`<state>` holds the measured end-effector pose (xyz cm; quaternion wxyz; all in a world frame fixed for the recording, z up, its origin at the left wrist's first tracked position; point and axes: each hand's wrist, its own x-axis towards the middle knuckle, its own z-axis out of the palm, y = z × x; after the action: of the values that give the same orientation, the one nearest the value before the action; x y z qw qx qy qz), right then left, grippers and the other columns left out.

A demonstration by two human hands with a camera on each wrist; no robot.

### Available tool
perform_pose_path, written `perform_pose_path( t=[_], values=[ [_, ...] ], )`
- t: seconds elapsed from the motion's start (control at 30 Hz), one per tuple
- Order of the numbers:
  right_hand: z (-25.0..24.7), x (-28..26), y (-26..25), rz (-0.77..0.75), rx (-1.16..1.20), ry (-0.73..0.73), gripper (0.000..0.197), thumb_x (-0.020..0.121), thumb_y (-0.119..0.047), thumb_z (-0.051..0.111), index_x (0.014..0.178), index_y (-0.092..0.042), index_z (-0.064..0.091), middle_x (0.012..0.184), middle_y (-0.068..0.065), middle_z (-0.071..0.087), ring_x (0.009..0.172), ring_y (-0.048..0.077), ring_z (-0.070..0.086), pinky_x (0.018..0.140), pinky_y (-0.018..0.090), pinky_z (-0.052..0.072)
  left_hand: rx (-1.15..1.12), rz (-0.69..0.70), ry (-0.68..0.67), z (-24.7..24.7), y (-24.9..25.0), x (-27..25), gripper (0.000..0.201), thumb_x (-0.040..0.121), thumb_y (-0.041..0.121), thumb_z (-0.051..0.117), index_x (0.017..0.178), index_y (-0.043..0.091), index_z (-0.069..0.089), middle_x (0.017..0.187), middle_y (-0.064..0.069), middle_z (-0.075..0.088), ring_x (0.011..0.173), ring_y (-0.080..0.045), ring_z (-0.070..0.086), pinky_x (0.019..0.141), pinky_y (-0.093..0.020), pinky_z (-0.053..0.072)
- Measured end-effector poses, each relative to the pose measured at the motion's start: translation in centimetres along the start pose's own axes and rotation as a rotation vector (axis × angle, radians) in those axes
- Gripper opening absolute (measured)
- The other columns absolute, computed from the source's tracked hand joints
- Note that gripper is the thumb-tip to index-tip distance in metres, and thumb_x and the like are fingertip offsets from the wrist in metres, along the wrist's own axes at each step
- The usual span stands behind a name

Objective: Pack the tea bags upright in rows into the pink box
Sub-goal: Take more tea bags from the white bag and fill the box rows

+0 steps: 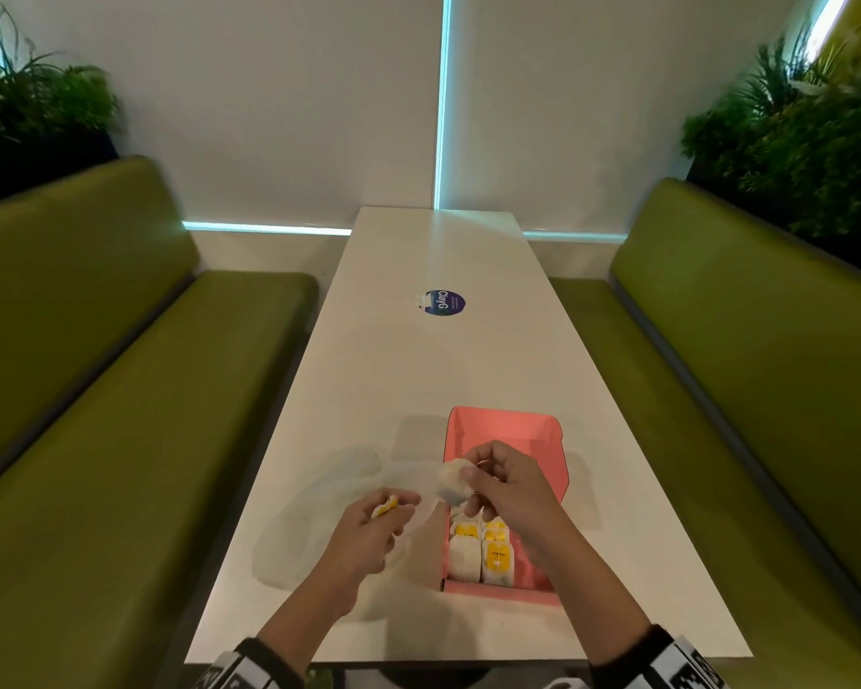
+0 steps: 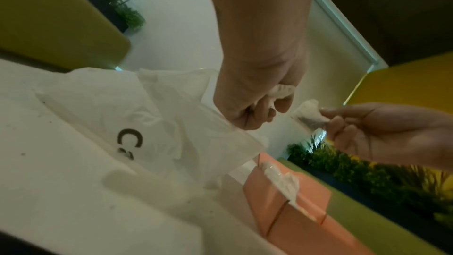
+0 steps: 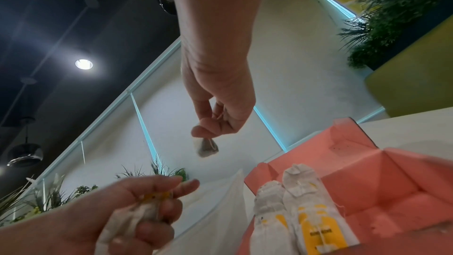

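Note:
The pink box [image 1: 553,442] lies open on the white table [image 1: 443,370], with several tea bags [image 1: 483,552] standing upright in two rows at its near end. Over the box's left wall, my right hand [image 1: 468,473] pinches a white tea bag [image 1: 452,482] by its top. In the right wrist view this tea bag [image 3: 206,147] hangs below the fingers [image 3: 208,126]. My left hand [image 1: 393,507], left of the box, grips another tea bag with a yellow tag [image 1: 385,507]. A clear plastic bag [image 1: 329,499] lies crumpled under and beside that hand.
Green benches [image 1: 120,390] run along both sides of the narrow table. A round blue sticker [image 1: 443,303] sits mid-table beyond the box. Plants [image 1: 791,131] stand behind the bench backs. The far half of the box [image 3: 380,187] holds no bags.

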<state>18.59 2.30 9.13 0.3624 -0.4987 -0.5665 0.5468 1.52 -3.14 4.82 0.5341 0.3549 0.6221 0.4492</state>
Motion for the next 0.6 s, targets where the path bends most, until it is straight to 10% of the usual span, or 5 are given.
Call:
perform_pose_path(
  t=[0.1, 0.23, 0.4, 0.6],
  values=[
    [-0.3, -0.1, 0.2, 0.024, 0.017, 0.027, 0.01, 0.089, 0.003, 0.055, 0.092, -0.003, 0.062, 0.079, 0.006, 0.061, 0.051, 0.014, 0.061, 0.049, 0.021, 0.045, 0.108, 0.053, 0.074, 0.1, -0.4, 0.3, 0.021, 0.091, 0.028, 0.06, 0.109, 0.038, 0.057, 0.089, 0.009, 0.052, 0.07, -0.007, 0.044, 0.051, -0.017, 0.042],
    [-0.7, -0.2, 0.4, 0.06, 0.03, 0.0, 0.013, 0.085, 0.005, 0.057, 0.082, -0.006, 0.063, 0.08, 0.011, 0.064, 0.066, 0.016, 0.064, 0.063, 0.02, 0.053, 0.186, 0.075, 0.087, 0.3, -0.7, 1.2, 0.027, 0.092, 0.021, 0.058, 0.115, 0.035, 0.055, 0.105, 0.009, 0.057, 0.089, -0.009, 0.052, 0.092, -0.042, 0.047],
    [-0.9, -0.6, 0.3, 0.038, 0.005, -0.071, 0.011, 0.086, -0.001, 0.06, 0.084, -0.01, 0.064, 0.082, 0.005, 0.067, 0.073, 0.011, 0.065, 0.069, 0.021, 0.052, 0.131, 0.136, -0.025, 1.7, 0.3, 0.6, 0.016, 0.093, 0.027, 0.055, 0.093, 0.022, 0.07, 0.067, 0.007, 0.052, 0.056, -0.005, 0.042, 0.043, -0.014, 0.031],
    [-1.5, -1.2, -0.4, -0.027, -0.015, -0.217, 0.019, 0.083, 0.009, 0.059, 0.089, -0.008, 0.062, 0.08, 0.002, 0.066, 0.072, 0.012, 0.059, 0.065, 0.021, 0.05, -0.013, -0.024, -0.323, 2.0, 2.2, -0.4, 0.028, 0.091, 0.038, 0.055, 0.109, 0.018, 0.063, 0.065, 0.008, 0.055, 0.054, -0.007, 0.04, 0.044, -0.017, 0.027]
  ],
)
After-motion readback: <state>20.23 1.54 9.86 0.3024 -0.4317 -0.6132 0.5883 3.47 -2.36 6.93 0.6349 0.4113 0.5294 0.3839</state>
